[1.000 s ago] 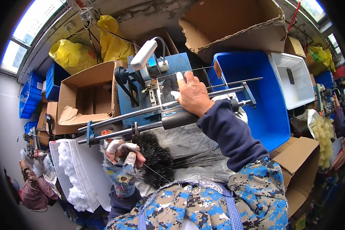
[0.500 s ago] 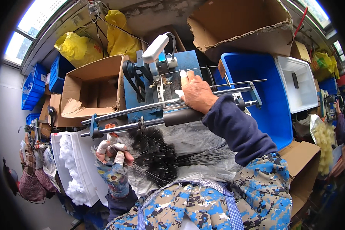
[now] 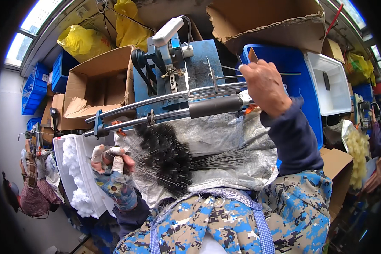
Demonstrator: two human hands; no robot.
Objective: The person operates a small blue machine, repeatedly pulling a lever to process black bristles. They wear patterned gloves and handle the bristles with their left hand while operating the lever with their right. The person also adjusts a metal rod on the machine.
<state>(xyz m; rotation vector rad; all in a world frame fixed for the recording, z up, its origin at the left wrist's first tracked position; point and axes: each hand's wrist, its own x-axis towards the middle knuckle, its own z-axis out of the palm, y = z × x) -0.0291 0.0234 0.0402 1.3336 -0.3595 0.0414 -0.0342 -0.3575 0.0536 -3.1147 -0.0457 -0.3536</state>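
My right hand (image 3: 264,86) is at the right end of the machine's steel rails (image 3: 173,101), its curled fingers closed around a part I cannot make out. A small brown plate (image 3: 252,55) sticks up beside its fingers. Lower left, my left hand (image 3: 112,161) has white-taped fingers bent into its palm. Whatever they hold, if anything, is hidden. Close by lies a heap of black bristle brushes (image 3: 165,156) with thin wire stems, resting on a silvery sheet (image 3: 216,142) over my lap. A dark grey roller (image 3: 214,106) sits on the front rail.
Behind the rails stands the blue machine bed (image 3: 205,63) with a white lamp (image 3: 168,31). A blue bin (image 3: 311,127) is right, a white bin (image 3: 329,82) beyond it. Cardboard boxes (image 3: 99,84) flank the machine. White tufts fill a tray (image 3: 93,178) at left. Other people work at both sides.
My right hand has left the middle of the machine for the rails' right end. The grey roller has shifted right along the rail. My left hand is slightly farther left, still curled.
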